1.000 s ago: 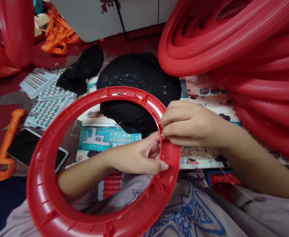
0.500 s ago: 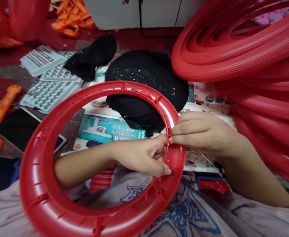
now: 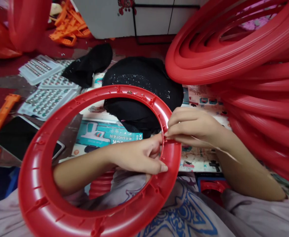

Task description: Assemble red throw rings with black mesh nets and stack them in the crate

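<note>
A large red plastic ring [image 3: 33,177] with small ribs and pegs inside its channel is held tilted over my lap. My left hand [image 3: 144,158] passes through its opening and grips the right side of the rim, thumb on the inner face. At the same stretch of rim, the fingers of my right hand [image 3: 191,126] are pinched together against the channel. A thin pale strand [image 3: 223,149] trails from the right hand over the wrist. What sits between those fingertips is hidden. Beyond the ring lies a black sparkly cloth [image 3: 144,77].
Stacked red rings [image 3: 233,65] fill the right side. At left are clear trays [image 3: 47,102] of small round metallic pieces, a dark-screened phone [image 3: 18,138] and an orange plastic part [image 3: 1,128]. More orange parts [image 3: 70,29] lie farther back. Printed cardboard [image 3: 100,131] is underneath.
The strand by my right hand has swung up and now crosses the wrist. Both hands stay at the same part of the ring, and the whole view has shifted slightly.
</note>
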Demonstrator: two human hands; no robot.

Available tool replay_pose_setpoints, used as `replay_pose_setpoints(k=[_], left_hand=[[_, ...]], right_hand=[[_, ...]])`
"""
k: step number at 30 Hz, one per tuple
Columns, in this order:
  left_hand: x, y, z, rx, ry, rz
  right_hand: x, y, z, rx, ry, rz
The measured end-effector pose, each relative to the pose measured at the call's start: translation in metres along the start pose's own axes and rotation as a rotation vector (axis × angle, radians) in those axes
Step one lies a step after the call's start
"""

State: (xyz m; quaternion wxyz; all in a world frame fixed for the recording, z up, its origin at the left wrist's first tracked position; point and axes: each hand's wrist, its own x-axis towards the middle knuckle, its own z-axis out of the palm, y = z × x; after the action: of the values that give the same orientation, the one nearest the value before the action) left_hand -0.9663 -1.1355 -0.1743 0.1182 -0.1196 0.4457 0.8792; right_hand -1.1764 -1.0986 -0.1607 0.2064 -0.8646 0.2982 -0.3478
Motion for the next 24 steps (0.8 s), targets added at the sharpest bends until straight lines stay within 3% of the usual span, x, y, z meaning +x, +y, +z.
replay_pose_setpoints(k=[6, 11, 17, 24], left_hand=[[0.002, -0.001, 0.001, 0.076, 0.049, -0.039], [0.003, -0.003, 0.001, 0.252, 0.018, -0.1], [0.0, -0.001, 0.0, 0.48, 0.087, -0.002], [-0.001, -0.001, 0.003, 0.318, 0.055, 0.042]], right_hand=[[-0.002, 0.006, -0.002, 0.051, 0.062, 0.088], [-0.001, 0.007, 0.003, 0.093, 0.061, 0.155], [-0.001, 0.013, 0.011, 0.051, 0.162, 0.331], [-0.001, 0.011, 0.009, 0.303, 0.156, 0.498]])
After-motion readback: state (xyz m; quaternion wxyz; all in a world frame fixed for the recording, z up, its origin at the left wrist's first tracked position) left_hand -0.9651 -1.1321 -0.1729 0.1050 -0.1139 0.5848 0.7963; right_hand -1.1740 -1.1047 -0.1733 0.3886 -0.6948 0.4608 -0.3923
